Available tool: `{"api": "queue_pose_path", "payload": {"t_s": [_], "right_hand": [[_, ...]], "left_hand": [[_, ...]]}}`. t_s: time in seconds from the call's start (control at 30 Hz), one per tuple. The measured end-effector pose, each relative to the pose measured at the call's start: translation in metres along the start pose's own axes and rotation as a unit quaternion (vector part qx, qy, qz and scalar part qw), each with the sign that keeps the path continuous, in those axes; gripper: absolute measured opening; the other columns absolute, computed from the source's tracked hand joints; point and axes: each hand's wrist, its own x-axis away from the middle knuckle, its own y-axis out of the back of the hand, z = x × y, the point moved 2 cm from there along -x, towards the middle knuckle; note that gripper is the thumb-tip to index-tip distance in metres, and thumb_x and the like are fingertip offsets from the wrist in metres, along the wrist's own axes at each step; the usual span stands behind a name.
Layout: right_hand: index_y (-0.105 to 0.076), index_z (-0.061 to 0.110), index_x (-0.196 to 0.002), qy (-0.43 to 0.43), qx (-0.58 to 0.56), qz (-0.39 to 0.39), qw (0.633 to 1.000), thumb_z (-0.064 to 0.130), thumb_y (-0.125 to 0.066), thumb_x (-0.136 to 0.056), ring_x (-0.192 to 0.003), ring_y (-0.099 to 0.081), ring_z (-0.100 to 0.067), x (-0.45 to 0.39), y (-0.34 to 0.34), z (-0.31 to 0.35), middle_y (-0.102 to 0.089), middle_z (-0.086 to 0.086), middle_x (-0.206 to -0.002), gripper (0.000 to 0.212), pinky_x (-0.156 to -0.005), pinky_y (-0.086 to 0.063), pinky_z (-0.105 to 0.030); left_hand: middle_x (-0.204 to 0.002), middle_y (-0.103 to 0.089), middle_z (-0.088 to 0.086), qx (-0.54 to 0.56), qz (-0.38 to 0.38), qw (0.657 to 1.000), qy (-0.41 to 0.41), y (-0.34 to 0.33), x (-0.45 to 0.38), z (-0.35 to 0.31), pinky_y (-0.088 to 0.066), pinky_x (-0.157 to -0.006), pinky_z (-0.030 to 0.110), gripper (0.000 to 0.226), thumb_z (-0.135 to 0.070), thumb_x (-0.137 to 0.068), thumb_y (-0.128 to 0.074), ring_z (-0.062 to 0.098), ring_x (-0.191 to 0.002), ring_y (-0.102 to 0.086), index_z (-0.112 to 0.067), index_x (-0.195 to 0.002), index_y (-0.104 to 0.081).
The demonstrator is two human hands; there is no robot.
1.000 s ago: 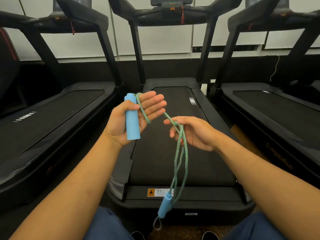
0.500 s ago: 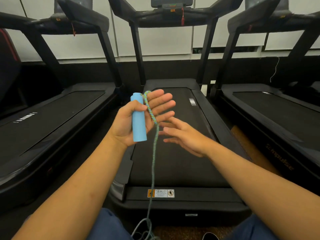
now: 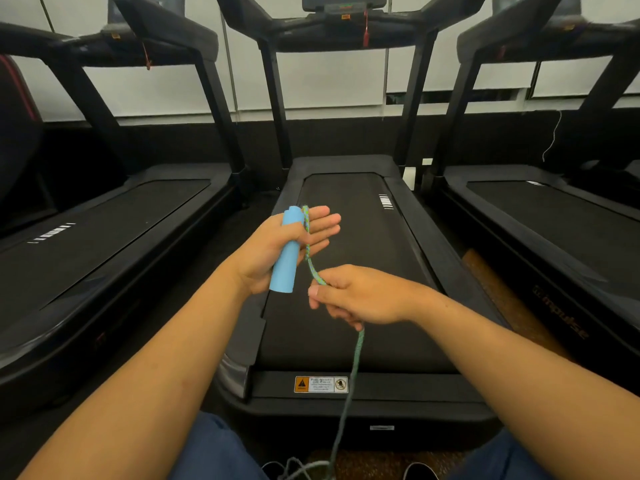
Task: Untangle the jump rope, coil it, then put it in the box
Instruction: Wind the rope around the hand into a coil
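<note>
A light blue jump rope handle (image 3: pixel 285 256) stands nearly upright in my left hand (image 3: pixel 277 247), pinned by the thumb against the palm while the fingers stretch out straight. The green braided rope (image 3: pixel 356 355) leaves the handle's top, runs down across those fingers and into my right hand (image 3: pixel 353 297), which grips it just below and to the right of the handle. From there it hangs down to a loose pile (image 3: pixel 304 471) by my feet. The second handle and the box are out of sight.
Three black treadmills stand side by side; the middle one (image 3: pixel 349 271) lies straight ahead under my hands. Its rear end with a warning sticker (image 3: pixel 321 384) is close to my knees. My shoe tips (image 3: pixel 420 472) show at the bottom edge.
My right hand let the bundled loops and second handle drop, then moved down and closed round the single strand below my left hand. My left hand stayed put with its handle.
</note>
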Motion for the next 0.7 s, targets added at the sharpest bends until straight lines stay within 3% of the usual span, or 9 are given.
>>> {"api": "queue_pose_path", "payload": {"t_s": [0.1,0.17,0.23,0.3,0.37,0.4,0.5,0.7], "right_hand": [[-0.061,0.015,-0.089,0.02,0.018,-0.039,0.999,0.03,-0.046,-0.107,-0.054,-0.047,-0.016,0.008,0.014,0.01,-0.048,0.006,-0.06,0.028,-0.055,-0.048,-0.034],[-0.061,0.015,-0.086,0.019,0.001,-0.078,0.997,0.027,-0.048,-0.106,-0.053,-0.043,-0.014,0.012,0.026,0.012,-0.046,0.006,-0.059,0.027,-0.054,-0.042,-0.035],[-0.062,0.012,-0.085,0.023,-0.028,-0.118,0.992,0.023,-0.049,-0.105,-0.051,-0.038,-0.012,0.015,0.037,0.011,-0.044,0.004,-0.058,0.026,-0.052,-0.037,-0.033],[-0.062,0.007,-0.084,0.036,-0.036,-0.158,0.986,0.019,-0.051,-0.104,-0.05,-0.038,-0.01,0.016,0.045,0.007,-0.044,0.004,-0.057,0.026,-0.051,-0.035,-0.028],[-0.064,0.009,-0.083,0.052,-0.02,-0.191,0.98,0.022,-0.053,-0.103,-0.05,-0.043,-0.008,0.016,0.052,0.002,-0.048,0.007,-0.056,0.027,-0.052,-0.039,-0.025],[-0.065,0.011,-0.082,0.056,-0.018,-0.203,0.977,0.024,-0.054,-0.103,-0.051,-0.044,-0.009,0.016,0.056,-0.001,-0.05,0.008,-0.056,0.027,-0.053,-0.041,-0.027],[-0.065,0.012,-0.083,0.05,-0.042,-0.231,0.971,0.027,-0.055,-0.104,-0.049,-0.043,-0.01,0.017,0.067,-0.012,-0.048,0.01,-0.052,0.028,-0.051,-0.041,-0.027],[-0.062,0.011,-0.087,0.051,-0.124,-0.256,0.957,0.025,-0.054,-0.105,-0.053,-0.036,-0.012,0.015,0.074,-0.028,-0.043,0.006,-0.057,0.024,-0.052,-0.035,-0.027]], "left_hand": [[-0.133,-0.067,0.01,-0.09,-0.004,0.995,0.035,0.002,0.001,0.008,-0.044,-0.109,0.041,0.06,-0.001,-0.076,-0.053,0.022,-0.125,-0.063,-0.005,-0.136,-0.055],[-0.118,-0.073,0.003,-0.139,0.002,0.989,0.059,-0.002,0.003,0.01,-0.049,-0.088,0.031,0.053,-0.004,-0.073,-0.054,0.013,-0.103,-0.068,-0.012,-0.124,-0.066],[-0.093,-0.069,0.002,-0.163,0.018,0.983,0.077,-0.008,0.006,0.011,-0.045,-0.071,0.027,0.035,-0.005,-0.071,-0.055,0.014,-0.08,-0.058,-0.017,-0.098,-0.074],[-0.096,-0.069,0.007,-0.158,0.038,0.983,0.091,-0.014,0.007,0.014,-0.051,-0.081,0.032,0.032,-0.003,-0.072,-0.055,0.021,-0.089,-0.063,-0.008,-0.099,-0.07],[-0.126,-0.068,0.019,-0.151,0.087,0.979,0.102,-0.022,0.006,0.017,-0.047,-0.108,0.041,0.05,0.004,-0.076,-0.05,0.033,-0.119,-0.064,0.005,-0.125,-0.059],[-0.134,-0.062,0.024,-0.146,0.118,0.976,0.107,-0.025,0.005,0.019,-0.041,-0.114,0.046,0.056,0.007,-0.078,-0.047,0.037,-0.127,-0.06,0.007,-0.134,-0.053],[-0.139,-0.058,0.029,-0.11,0.155,0.976,0.108,-0.031,0.004,0.02,-0.036,-0.117,0.052,0.063,0.005,-0.077,-0.052,0.042,-0.131,-0.055,0.008,-0.14,-0.048],[-0.139,-0.053,0.036,0.03,0.176,0.978,0.105,-0.041,0.008,0.013,-0.041,-0.114,0.052,0.066,0.002,-0.074,-0.054,0.049,-0.131,-0.053,0.011,-0.139,-0.047]]}}
